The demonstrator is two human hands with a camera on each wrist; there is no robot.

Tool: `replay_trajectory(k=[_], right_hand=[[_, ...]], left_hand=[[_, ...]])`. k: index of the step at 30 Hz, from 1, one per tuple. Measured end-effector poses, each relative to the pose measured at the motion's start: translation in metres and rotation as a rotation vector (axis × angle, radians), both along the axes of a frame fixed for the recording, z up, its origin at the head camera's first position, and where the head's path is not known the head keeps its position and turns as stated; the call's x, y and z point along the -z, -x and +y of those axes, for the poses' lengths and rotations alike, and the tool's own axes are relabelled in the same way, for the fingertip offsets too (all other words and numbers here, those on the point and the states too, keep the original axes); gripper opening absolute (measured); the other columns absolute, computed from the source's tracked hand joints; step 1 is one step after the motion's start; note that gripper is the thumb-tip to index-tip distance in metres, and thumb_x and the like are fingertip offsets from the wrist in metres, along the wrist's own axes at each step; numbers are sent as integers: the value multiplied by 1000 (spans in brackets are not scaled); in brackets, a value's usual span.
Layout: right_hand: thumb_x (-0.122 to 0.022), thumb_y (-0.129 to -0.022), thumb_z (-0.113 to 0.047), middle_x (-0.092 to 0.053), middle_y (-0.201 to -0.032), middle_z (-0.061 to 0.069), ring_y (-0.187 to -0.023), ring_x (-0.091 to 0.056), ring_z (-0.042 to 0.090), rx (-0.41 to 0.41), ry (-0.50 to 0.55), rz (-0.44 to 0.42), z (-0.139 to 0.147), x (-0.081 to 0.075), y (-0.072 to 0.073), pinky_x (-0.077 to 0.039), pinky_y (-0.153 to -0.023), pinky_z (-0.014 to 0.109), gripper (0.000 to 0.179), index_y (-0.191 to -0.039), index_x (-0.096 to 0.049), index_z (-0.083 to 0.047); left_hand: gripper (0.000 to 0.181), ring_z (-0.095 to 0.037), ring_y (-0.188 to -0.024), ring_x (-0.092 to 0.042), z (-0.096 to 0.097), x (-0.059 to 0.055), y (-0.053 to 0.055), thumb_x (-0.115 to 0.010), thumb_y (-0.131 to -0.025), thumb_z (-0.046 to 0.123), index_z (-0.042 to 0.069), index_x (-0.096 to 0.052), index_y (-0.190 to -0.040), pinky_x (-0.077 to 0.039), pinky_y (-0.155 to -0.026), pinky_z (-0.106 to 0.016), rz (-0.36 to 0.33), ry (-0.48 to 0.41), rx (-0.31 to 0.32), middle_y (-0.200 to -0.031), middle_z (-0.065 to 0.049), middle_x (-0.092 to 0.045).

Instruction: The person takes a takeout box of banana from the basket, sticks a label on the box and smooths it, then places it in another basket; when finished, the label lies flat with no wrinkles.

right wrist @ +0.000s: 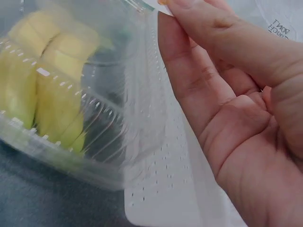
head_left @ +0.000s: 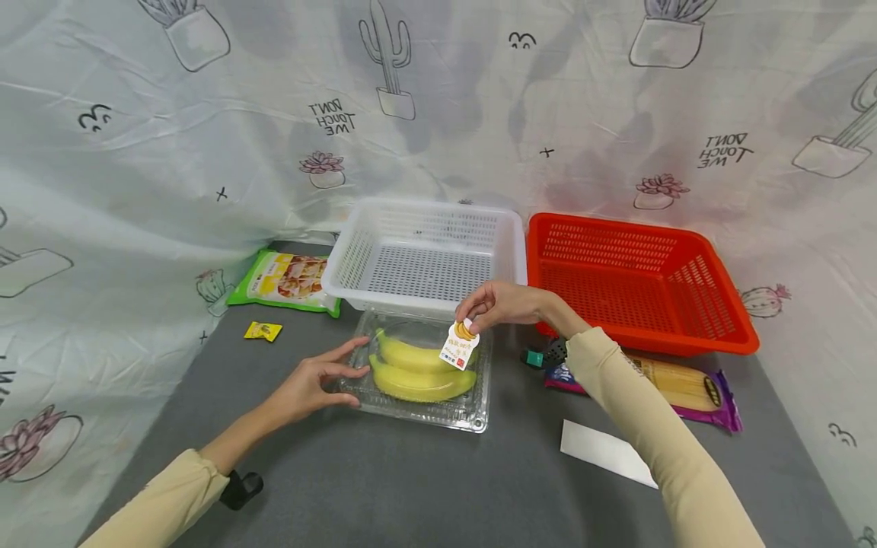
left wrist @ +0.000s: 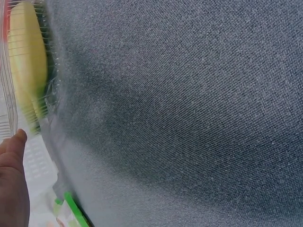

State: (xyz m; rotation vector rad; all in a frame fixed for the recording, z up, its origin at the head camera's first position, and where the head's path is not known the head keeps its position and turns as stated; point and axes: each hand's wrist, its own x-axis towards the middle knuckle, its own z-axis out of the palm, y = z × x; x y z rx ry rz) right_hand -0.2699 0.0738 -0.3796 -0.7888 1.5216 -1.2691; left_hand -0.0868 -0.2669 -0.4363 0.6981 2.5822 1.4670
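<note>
Two yellow bananas (head_left: 418, 383) lie inside a clear plastic clamshell box (head_left: 473, 417) on the dark grey tabletop, and the box's lid appears to be down. My right hand (head_left: 505, 303) pinches a small white label (head_left: 455, 352) with a banana picture and print between thumb and finger, over the lid's right part. Whether the label touches the lid I cannot tell. At the box's left side is my left hand (head_left: 311, 387), fingers extended and spread along its edge. The left wrist view shows only part of this hand (left wrist: 14, 175) beside the clear plastic.
Behind the box stands a white plastic basket (head_left: 342, 285), with a red basket (head_left: 712, 335) to its right. A green-edged food bag (head_left: 294, 281) and small yellow packet (head_left: 263, 331) lie left. Noodles in a purple pack (head_left: 692, 392) and a white paper strip (head_left: 603, 449) lie right.
</note>
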Motion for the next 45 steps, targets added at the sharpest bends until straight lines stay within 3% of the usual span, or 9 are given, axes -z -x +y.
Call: replay_trajectory(k=[11, 17, 29, 34, 45], right_hand=[[-70, -82, 8, -70, -99, 8, -89, -64, 18, -105, -41, 43, -38, -4, 6, -54, -85, 38, 24, -106, -69, 3], [-69, -82, 9, -71, -98, 8, -92, -66, 19, -140, -92, 75, -55, -3, 4, -53, -87, 39, 25, -107, -67, 6], [-71, -80, 9, -71, -99, 11, -90, -67, 19, -176, -105, 262, -75, -6, -1, -55, -83, 37, 23, -103, -69, 8], [-71, -80, 9, -70, -96, 12, -79, -64, 15, -207, -73, 362, -78, -7, -5, -54, -74, 31, 20, -100, -70, 8], [-73, -79, 9, -70, -94, 11, -75, -62, 12, -171, -109, 505, -80, -3, -14, -54, -72, 27, 16, -94, -71, 5]], left_hand=[[48, -39, -130, -39, -3, 4, -1, -83, -68, 8, -6, -68, -112, -47, -93, -36, 27, -11, -4, -150, -18, -35], [47, -37, -131, -41, -1, 4, 1, -83, -69, 8, -5, -69, -112, -47, -94, -35, 6, -9, -2, -152, -15, -34], [51, -36, -133, -38, -2, 3, 2, -83, -69, 9, -4, -67, -116, -46, -95, -37, 6, 8, -9, -151, -14, -35], [51, -35, -134, -36, -3, 2, 1, -83, -69, 10, -3, -67, -116, -46, -95, -38, -8, 8, -14, -151, -12, -35], [50, -34, -135, -36, -2, 2, 1, -83, -70, 9, -2, -68, -116, -46, -95, -39, -12, 13, -21, -152, -12, -35]])
